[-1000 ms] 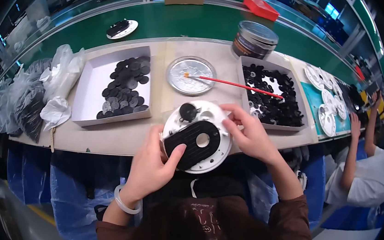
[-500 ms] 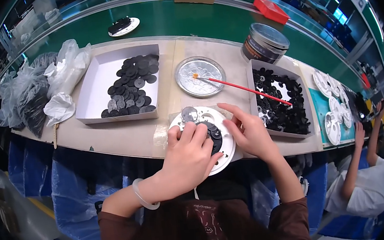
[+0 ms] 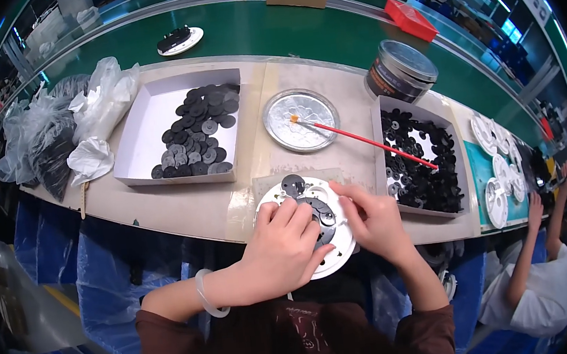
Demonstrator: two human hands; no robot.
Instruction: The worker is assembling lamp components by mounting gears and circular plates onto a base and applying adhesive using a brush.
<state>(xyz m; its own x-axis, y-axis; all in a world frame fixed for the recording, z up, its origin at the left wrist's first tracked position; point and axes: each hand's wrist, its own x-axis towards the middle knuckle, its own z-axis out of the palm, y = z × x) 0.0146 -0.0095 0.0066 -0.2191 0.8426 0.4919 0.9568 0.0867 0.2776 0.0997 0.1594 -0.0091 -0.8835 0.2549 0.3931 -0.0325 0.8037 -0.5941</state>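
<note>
A white round plate lies near the table's front edge, with black discs stacked on its middle. One dark grey disc sits at its far left rim. Over the plate's left side curls my left hand, a pale bangle on its wrist. Its fingertips are tucked down among the discs, so whatever they pinch is hidden. My right hand is closed at the right rim, thumb and forefinger against the plate.
Left stands a white box of black discs; right, another box of small black parts. A red-handled brush spans from a round metal lid to that box. Behind are a tin and a red tray. A co-worker's arms show far right.
The whole view has shifted slightly, so the table sits a little lower. Both hands stay at the plate, with small finger movements and more of the black discs showing.
</note>
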